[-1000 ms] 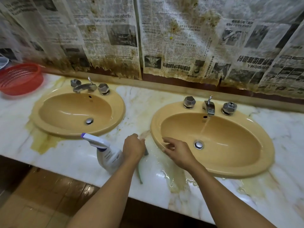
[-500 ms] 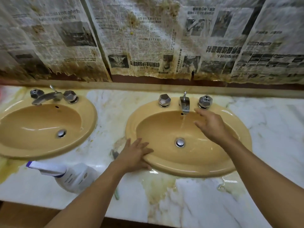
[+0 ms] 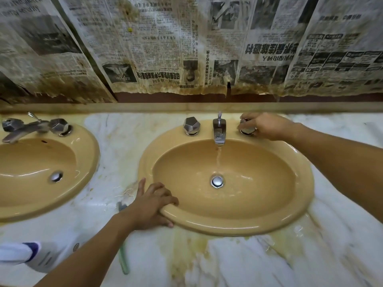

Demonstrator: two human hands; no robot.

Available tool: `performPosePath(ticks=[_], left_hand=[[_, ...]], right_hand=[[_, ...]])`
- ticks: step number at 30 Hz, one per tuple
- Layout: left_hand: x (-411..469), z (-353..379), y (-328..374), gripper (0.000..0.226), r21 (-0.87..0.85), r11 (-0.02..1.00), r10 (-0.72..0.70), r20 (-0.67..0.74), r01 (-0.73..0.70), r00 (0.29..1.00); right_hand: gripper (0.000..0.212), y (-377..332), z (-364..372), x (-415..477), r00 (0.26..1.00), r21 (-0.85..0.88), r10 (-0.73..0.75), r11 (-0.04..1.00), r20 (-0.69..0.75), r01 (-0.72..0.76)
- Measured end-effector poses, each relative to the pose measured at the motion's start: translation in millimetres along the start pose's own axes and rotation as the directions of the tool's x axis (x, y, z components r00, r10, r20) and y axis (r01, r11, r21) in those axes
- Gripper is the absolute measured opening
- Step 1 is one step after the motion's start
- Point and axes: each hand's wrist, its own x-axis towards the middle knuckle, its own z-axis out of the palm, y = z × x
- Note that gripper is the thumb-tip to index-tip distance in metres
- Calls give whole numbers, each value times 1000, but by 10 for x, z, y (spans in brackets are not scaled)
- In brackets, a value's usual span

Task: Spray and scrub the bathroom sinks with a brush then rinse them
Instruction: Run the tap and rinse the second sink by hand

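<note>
Closest in, out front and left of the right sink (image 3: 248, 229), the spray bottle (image 3: 41, 255) and the green-handled brush (image 3: 124, 259) sit on the marble table (image 3: 269, 262) with nobody touching them. My guess is we're at the rinse step for this sink.

The left hand (image 3: 152, 206) is on that sink's front-left rim, fingers curled over the lip and thumb along the outer edge. Looks like it's just bracing for the lean forward.

In the bowl, a thin stream of water (image 3: 218, 160) falls from the spout (image 3: 219, 131) and lands just behind the drain (image 3: 217, 181).

At the sink's back right, the right hand (image 3: 263, 126) has its fingers wrapped round the right knob (image 3: 247, 130), presumably to set the flow. The other knob (image 3: 192, 125) is untouched.

The left sink (image 3: 41, 195) is off to the side, dry as far as I can tell. Stained newspaper (image 3: 157, 48) covers the wall behind.
</note>
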Motion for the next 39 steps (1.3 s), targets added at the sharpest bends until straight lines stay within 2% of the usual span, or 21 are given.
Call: performPosePath(ticks=[4,7,10,16,19,25,28,31,33,34,36,37,38,39], left_hand=[[-9,-3,8,76,-17,1000,6,-20,-7,1000],[-19,-19,21,75,-15,1000,4,-17,-4,1000],[-27,-32,34,74,-15,1000,4,-20,-5,1000],[-30,-44,48,75,-5,1000,-6,-4,6,1000],[-32,-51,50,76,1,1000,-8,-3,8,1000],[-41,-45,50,75,0,1000,-11,-21,11,1000],[-55,-45,68,74,-4,1000,-26,-17,26,1000],[-96,-57,133,71,20,998,-60,-17,61,998],[-146,-51,206,68,-4,995,-97,-32,97,995],[-175,-18,242,66,-34,992,-120,-53,118,991],[-266,88,334,62,-122,982,-156,-127,141,980],[-332,152,390,60,-172,976,-162,-176,132,971],[-406,210,460,60,-219,967,-177,-212,130,961],[-501,254,546,60,-259,955,-209,-232,147,950]], right_hand=[[58,-5,-171,50,995,-52,-78,995,67,82],[59,-29,-220,52,993,-47,-51,997,107,57],[58,-37,-182,46,995,-47,-34,998,89,38],[52,-104,-77,127,979,-62,197,979,62,-193],[55,-128,23,129,961,-36,277,960,-4,-277],[49,-165,217,127,922,101,373,926,-102,-364],[51,-308,386,90,875,253,453,878,-170,-406],[55,-522,515,70,819,472,555,766,-143,-437],[51,-713,523,3,787,665,608,631,-105,-398],[46,-832,524,-72,763,770,639,534,-98,-348],[40,-1200,504,-322,713,947,701,233,-4,-223],[40,-1401,499,-457,705,979,709,117,36,-167],[40,-1600,513,-586,712,985,700,86,46,-148],[41,-1817,525,-726,734,979,678,132,27,-158]])
